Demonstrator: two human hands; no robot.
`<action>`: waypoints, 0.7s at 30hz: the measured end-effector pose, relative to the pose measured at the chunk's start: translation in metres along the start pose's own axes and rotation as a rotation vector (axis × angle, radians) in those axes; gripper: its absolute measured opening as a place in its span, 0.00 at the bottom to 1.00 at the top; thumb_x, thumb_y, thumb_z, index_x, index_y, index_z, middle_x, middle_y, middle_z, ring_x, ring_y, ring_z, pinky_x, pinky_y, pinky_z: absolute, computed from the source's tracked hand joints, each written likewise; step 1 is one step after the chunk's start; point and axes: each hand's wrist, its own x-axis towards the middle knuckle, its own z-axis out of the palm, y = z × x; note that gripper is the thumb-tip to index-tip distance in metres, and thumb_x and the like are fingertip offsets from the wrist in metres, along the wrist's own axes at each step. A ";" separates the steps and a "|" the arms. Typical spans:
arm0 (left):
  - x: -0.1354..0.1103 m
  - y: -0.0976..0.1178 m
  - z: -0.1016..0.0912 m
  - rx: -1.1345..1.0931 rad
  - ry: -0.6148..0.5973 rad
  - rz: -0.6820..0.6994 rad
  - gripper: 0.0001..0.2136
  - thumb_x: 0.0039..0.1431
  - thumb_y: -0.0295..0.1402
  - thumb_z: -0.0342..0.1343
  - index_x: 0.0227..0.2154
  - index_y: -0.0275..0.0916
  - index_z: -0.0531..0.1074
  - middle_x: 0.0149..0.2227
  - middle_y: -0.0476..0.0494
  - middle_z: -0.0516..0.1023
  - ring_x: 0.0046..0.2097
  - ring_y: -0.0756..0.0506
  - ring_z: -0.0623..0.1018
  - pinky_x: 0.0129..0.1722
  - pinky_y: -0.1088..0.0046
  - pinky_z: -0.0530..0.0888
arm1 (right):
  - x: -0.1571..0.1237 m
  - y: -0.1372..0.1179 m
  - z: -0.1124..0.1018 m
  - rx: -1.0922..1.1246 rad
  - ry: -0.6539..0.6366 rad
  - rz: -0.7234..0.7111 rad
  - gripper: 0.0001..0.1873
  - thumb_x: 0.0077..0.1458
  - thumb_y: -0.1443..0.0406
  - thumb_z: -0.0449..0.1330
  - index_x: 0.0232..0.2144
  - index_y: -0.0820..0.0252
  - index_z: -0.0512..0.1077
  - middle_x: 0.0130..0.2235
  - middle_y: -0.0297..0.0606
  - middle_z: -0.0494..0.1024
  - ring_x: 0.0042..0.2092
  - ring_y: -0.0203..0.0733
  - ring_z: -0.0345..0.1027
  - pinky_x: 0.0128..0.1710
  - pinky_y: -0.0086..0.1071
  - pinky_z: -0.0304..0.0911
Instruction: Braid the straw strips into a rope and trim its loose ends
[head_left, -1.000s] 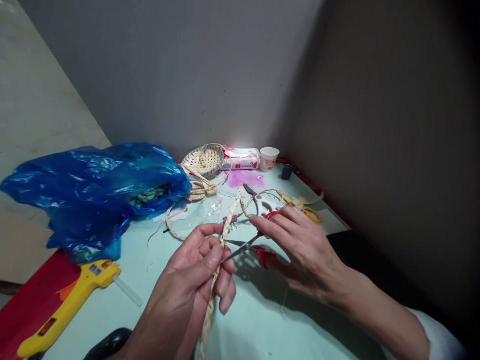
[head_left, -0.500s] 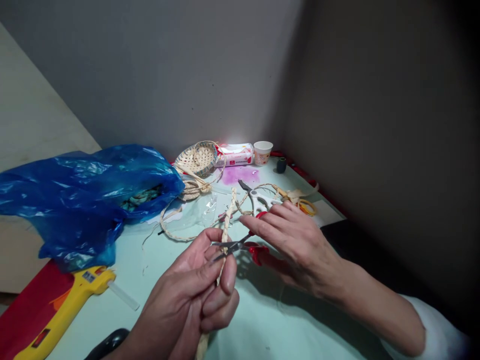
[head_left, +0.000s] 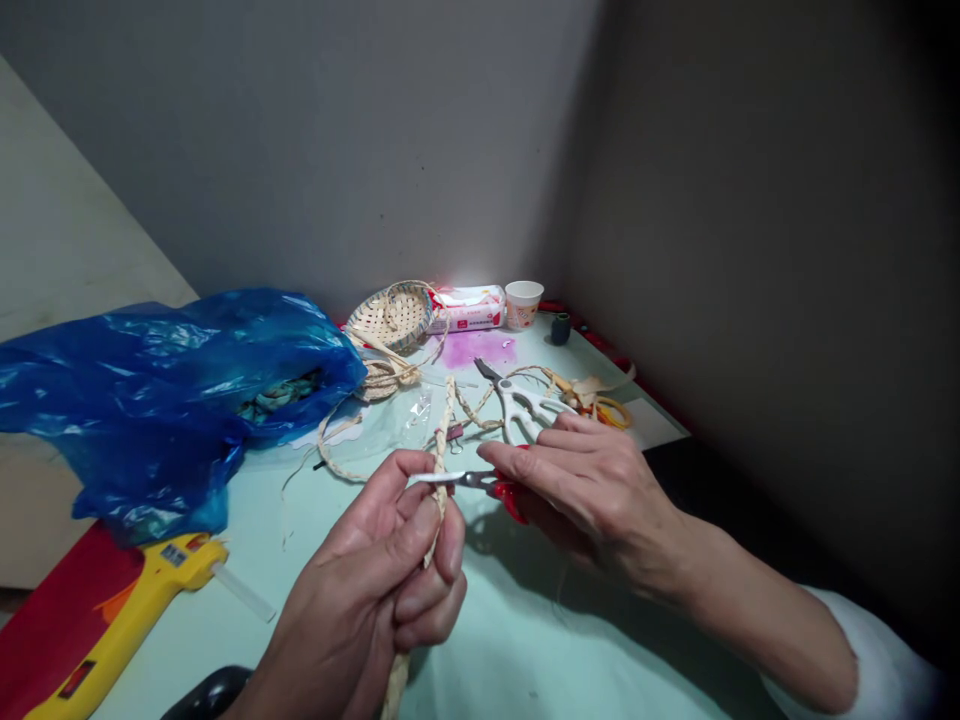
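Observation:
Between the thumb and fingers of my left hand (head_left: 401, 560) is a pale braided straw cord (head_left: 445, 430). Its upper end stands up above the fingertips, and its lower part comes out beneath the hand. My right hand (head_left: 592, 490) is closed round the red handles of a small pair of scissors (head_left: 480, 480). The scissor blades lie nearly level across the cord, just above my left thumb, and look closed or almost so. Whether the cord is cut there, I cannot tell.
Beyond my hands lie white-handled shears (head_left: 517, 400), a woven basket (head_left: 394, 315), coiled cord (head_left: 382, 380), a paper cup (head_left: 523, 304) and a white-and-red packet (head_left: 469, 308). At left are a blue plastic bag (head_left: 187, 380) and a yellow glue gun (head_left: 127, 620).
The scissor blades have come together from open across the cord. Both hands have shifted slightly, the left one a little left and up.

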 end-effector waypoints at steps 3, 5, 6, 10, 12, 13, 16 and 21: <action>0.000 0.001 -0.002 -0.032 -0.043 -0.014 0.05 0.59 0.32 0.57 0.37 0.42 0.66 0.21 0.57 0.64 0.19 0.57 0.48 0.18 0.81 0.49 | 0.002 -0.003 -0.003 0.143 0.040 0.128 0.11 0.61 0.69 0.54 0.45 0.61 0.69 0.26 0.32 0.75 0.25 0.34 0.63 0.28 0.30 0.54; 0.000 0.002 -0.002 -0.058 -0.048 -0.020 0.03 0.61 0.31 0.55 0.36 0.41 0.67 0.21 0.57 0.61 0.20 0.57 0.47 0.18 0.81 0.48 | 0.004 -0.004 -0.004 0.175 0.085 0.218 0.10 0.59 0.70 0.54 0.43 0.60 0.70 0.27 0.33 0.76 0.25 0.34 0.64 0.28 0.29 0.57; 0.000 0.002 -0.003 -0.070 -0.041 -0.018 0.02 0.61 0.30 0.55 0.36 0.41 0.67 0.21 0.57 0.59 0.20 0.57 0.47 0.18 0.81 0.48 | 0.004 -0.004 -0.004 0.170 0.095 0.254 0.09 0.59 0.70 0.54 0.42 0.60 0.71 0.27 0.33 0.76 0.25 0.34 0.64 0.28 0.29 0.58; 0.003 0.002 -0.005 -0.071 -0.011 0.025 0.04 0.61 0.33 0.55 0.32 0.39 0.69 0.21 0.57 0.57 0.20 0.57 0.46 0.17 0.83 0.48 | 0.007 0.001 -0.011 0.087 -0.005 0.342 0.09 0.58 0.66 0.54 0.42 0.59 0.71 0.29 0.37 0.77 0.29 0.39 0.68 0.29 0.30 0.60; 0.006 0.001 -0.009 -0.044 0.027 0.043 0.06 0.61 0.35 0.56 0.31 0.39 0.69 0.21 0.56 0.55 0.20 0.57 0.46 0.16 0.84 0.49 | 0.008 0.011 -0.022 0.038 -0.043 0.427 0.12 0.58 0.66 0.55 0.44 0.58 0.70 0.32 0.39 0.77 0.32 0.41 0.70 0.30 0.30 0.61; 0.008 0.000 -0.012 -0.032 0.060 0.045 0.07 0.60 0.36 0.57 0.30 0.38 0.70 0.21 0.56 0.55 0.20 0.57 0.47 0.16 0.84 0.50 | 0.008 0.019 -0.030 0.016 -0.046 0.489 0.13 0.57 0.65 0.55 0.46 0.57 0.69 0.34 0.39 0.78 0.33 0.42 0.70 0.31 0.31 0.61; 0.016 -0.002 -0.019 -0.037 0.153 0.024 0.08 0.56 0.35 0.61 0.29 0.37 0.70 0.22 0.56 0.57 0.20 0.57 0.51 0.16 0.84 0.55 | 0.003 0.049 -0.055 -0.047 -0.038 0.702 0.17 0.54 0.66 0.57 0.47 0.58 0.66 0.35 0.38 0.77 0.33 0.41 0.69 0.30 0.30 0.60; 0.021 -0.001 -0.022 -0.082 0.174 0.017 0.11 0.46 0.35 0.69 0.26 0.35 0.72 0.21 0.56 0.59 0.18 0.59 0.52 0.13 0.87 0.58 | -0.014 0.101 -0.063 -0.343 -0.268 1.033 0.21 0.53 0.65 0.59 0.50 0.63 0.64 0.40 0.44 0.78 0.37 0.43 0.72 0.32 0.30 0.60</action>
